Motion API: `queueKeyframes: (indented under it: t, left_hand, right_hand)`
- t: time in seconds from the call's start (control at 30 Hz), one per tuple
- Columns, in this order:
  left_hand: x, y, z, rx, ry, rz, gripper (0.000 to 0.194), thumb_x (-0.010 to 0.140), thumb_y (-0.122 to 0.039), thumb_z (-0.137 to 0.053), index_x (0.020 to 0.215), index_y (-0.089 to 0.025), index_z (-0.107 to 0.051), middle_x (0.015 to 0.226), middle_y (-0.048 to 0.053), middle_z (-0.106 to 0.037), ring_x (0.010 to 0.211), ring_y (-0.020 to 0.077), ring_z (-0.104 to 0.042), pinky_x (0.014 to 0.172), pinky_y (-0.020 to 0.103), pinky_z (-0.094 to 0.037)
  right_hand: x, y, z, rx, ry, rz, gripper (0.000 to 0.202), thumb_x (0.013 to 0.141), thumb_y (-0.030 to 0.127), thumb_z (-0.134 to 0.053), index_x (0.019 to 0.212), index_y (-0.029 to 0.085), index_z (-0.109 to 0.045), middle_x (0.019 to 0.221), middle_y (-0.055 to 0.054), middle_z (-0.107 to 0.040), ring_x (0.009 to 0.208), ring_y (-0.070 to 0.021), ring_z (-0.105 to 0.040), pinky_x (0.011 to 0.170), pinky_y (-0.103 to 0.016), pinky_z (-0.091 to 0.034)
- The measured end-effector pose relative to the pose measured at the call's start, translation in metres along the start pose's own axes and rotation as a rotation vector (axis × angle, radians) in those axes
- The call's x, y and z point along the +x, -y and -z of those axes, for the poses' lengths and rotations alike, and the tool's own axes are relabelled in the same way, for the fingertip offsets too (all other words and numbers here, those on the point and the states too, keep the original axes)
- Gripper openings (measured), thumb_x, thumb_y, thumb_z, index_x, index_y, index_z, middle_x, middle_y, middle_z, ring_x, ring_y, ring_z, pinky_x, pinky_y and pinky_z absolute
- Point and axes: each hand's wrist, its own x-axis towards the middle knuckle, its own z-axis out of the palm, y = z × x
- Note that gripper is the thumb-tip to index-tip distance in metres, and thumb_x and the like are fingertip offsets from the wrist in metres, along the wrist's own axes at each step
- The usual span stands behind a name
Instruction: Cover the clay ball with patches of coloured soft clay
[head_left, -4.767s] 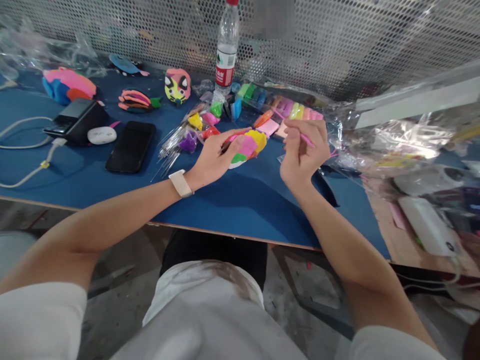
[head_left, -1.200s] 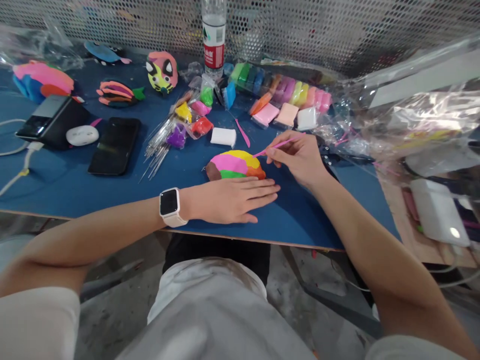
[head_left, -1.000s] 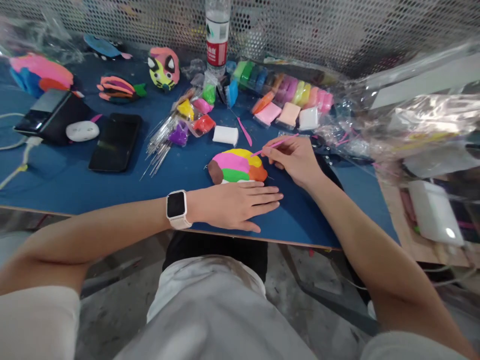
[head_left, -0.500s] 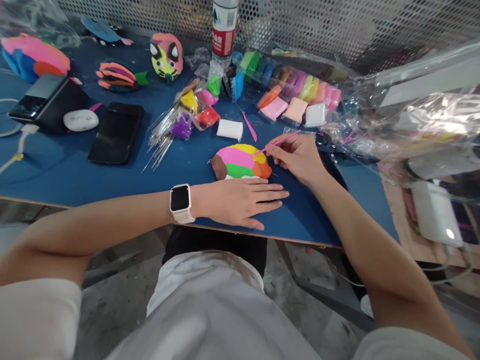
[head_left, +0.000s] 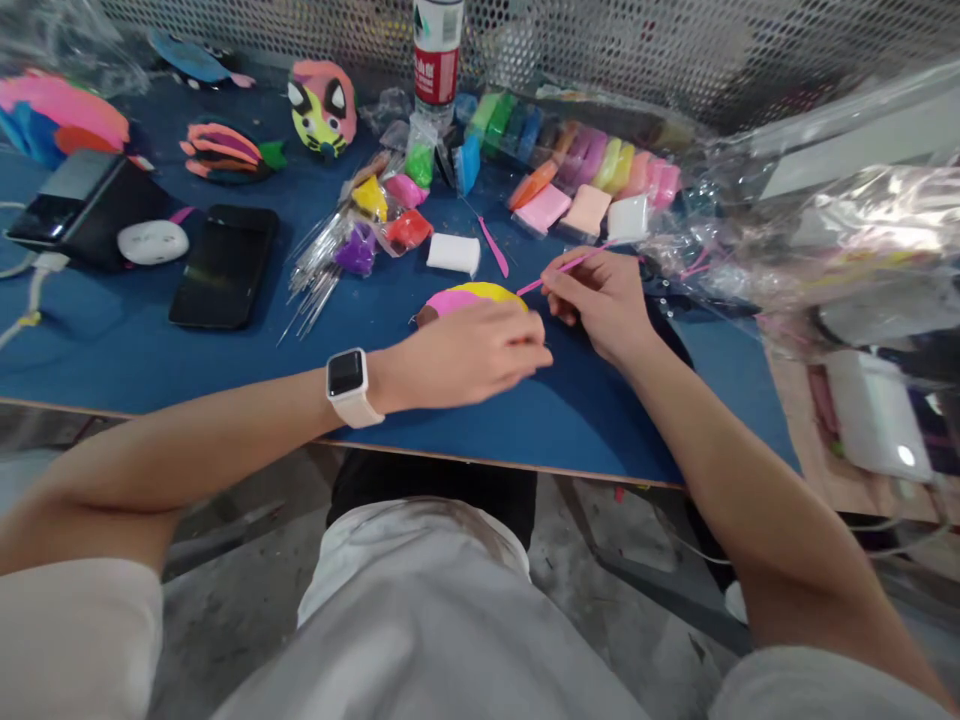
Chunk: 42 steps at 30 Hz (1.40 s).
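Observation:
A clay piece (head_left: 480,291) lies on the blue table, with pink and yellow patches showing along its upper edge. My left hand (head_left: 472,352), wearing a watch on its wrist, is over the piece and hides most of it. Its fingers are curled in and slightly blurred, and whatever they may hold cannot be seen. Just right of the piece, my right hand (head_left: 600,300) pinches a thin pink modelling tool (head_left: 574,263). The tool's tip points left, close to the yellow edge.
Beyond the hands lie a white clay block (head_left: 453,254), another pink tool (head_left: 493,247), metal wires (head_left: 315,280) and bagged clay (head_left: 544,208). A bottle (head_left: 436,60) stands at the back. Left are a phone (head_left: 223,268), a mouse (head_left: 153,242) and a clay mask (head_left: 324,108).
My left hand has lifted from lying flat below the clay piece, moved up over it and curled its fingers. The pink tool's tip has come off the clay, slightly up and right.

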Motion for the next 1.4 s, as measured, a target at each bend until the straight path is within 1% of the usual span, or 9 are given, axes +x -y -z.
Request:
queueKeyframes:
  t: [0.1,0.23,0.57,0.73,0.97,1.1,1.27,1.33,1.4]
  left_hand:
    - [0.001,0.027,0.009,0.017,-0.146,0.164,0.031,0.121,-0.028,-0.055,0.133,-0.018,-0.082,0.133,0.016,-0.075,0.126,0.0324,-0.071,0.113,0.048,-0.056]
    - [0.005,0.049,0.009,0.029,-0.102,0.192,0.037,0.122,-0.036,-0.052,0.140,-0.022,-0.081,0.135,0.014,-0.072,0.131,0.0356,-0.066,0.116,0.054,-0.052]
    - [0.014,0.053,-0.004,-0.042,-0.086,0.241,0.029,0.118,-0.038,-0.064,0.120,-0.022,-0.089,0.121,0.011,-0.074,0.121,0.0346,-0.066,0.113,0.057,-0.050]
    - [0.014,0.050,0.000,-0.045,-0.070,0.239,0.030,0.118,-0.036,-0.063,0.112,-0.020,-0.087,0.121,0.012,-0.076,0.120,0.0335,-0.065,0.112,0.055,-0.048]
    - [0.009,0.054,0.004,-0.062,-0.147,0.235,0.025,0.116,-0.030,-0.064,0.107,-0.020,-0.085,0.118,0.010,-0.077,0.117,0.0331,-0.068,0.109,0.053,-0.047]
    - [0.006,0.059,0.006,-0.054,-0.159,0.242,0.027,0.118,-0.037,-0.063,0.108,-0.024,-0.083,0.120,0.010,-0.077,0.118,0.0335,-0.069,0.110,0.054,-0.046]
    - [0.004,0.065,0.006,-0.060,-0.127,0.263,0.032,0.121,-0.049,-0.059,0.109,-0.026,-0.079,0.121,0.009,-0.077,0.121,0.0328,-0.068,0.113,0.053,-0.048]
    - [0.003,0.067,0.006,-0.052,-0.146,0.252,0.037,0.120,-0.055,-0.058,0.108,-0.026,-0.078,0.119,0.010,-0.077,0.121,0.0353,-0.069,0.110,0.054,-0.050]
    - [0.003,0.068,0.006,-0.042,-0.157,0.241,0.042,0.120,-0.060,-0.056,0.107,-0.026,-0.078,0.117,0.010,-0.076,0.121,0.0367,-0.070,0.108,0.055,-0.051]
  right_hand:
    - [0.004,-0.006,0.002,0.000,-0.115,0.053,0.047,0.085,0.067,-0.101,0.088,0.030,-0.073,0.071,-0.001,-0.070,0.053,-0.0175,-0.058,0.042,-0.032,-0.040]
    - [0.007,-0.012,0.004,-0.031,-0.163,0.097,0.045,0.090,0.067,-0.097,0.090,0.031,-0.071,0.071,0.000,-0.067,0.052,-0.0185,-0.058,0.043,-0.034,-0.040]
    - [0.006,-0.008,0.001,-0.059,-0.203,0.081,0.043,0.088,0.069,-0.097,0.090,0.031,-0.075,0.073,-0.003,-0.071,0.056,-0.0211,-0.062,0.043,-0.035,-0.043]
    - [0.006,-0.007,0.002,-0.081,-0.202,0.073,0.045,0.090,0.072,-0.095,0.090,0.031,-0.075,0.075,-0.003,-0.073,0.058,-0.0209,-0.064,0.044,-0.035,-0.046]
    - [0.007,-0.011,0.005,-0.064,-0.185,0.122,0.052,0.090,0.079,-0.094,0.093,0.030,-0.074,0.078,-0.002,-0.074,0.058,-0.0194,-0.064,0.045,-0.034,-0.047]
    - [0.008,-0.013,0.009,-0.069,-0.129,0.185,0.058,0.092,0.087,-0.087,0.095,0.031,-0.075,0.080,-0.003,-0.074,0.065,-0.0217,-0.070,0.050,-0.036,-0.053]
    - [0.008,-0.005,0.015,-0.196,-0.045,0.251,0.061,0.105,0.091,-0.065,0.099,0.031,-0.078,0.086,-0.007,-0.075,0.091,-0.0293,-0.079,0.075,-0.044,-0.065]
    - [0.007,-0.002,0.018,-0.230,-0.021,0.265,0.057,0.108,0.087,-0.064,0.100,0.032,-0.079,0.083,-0.006,-0.071,0.087,-0.0289,-0.076,0.079,-0.046,-0.064]
    - [0.005,0.000,0.021,-0.254,0.016,0.265,0.052,0.110,0.080,-0.065,0.101,0.031,-0.080,0.076,-0.003,-0.065,0.075,-0.0263,-0.068,0.075,-0.045,-0.060]
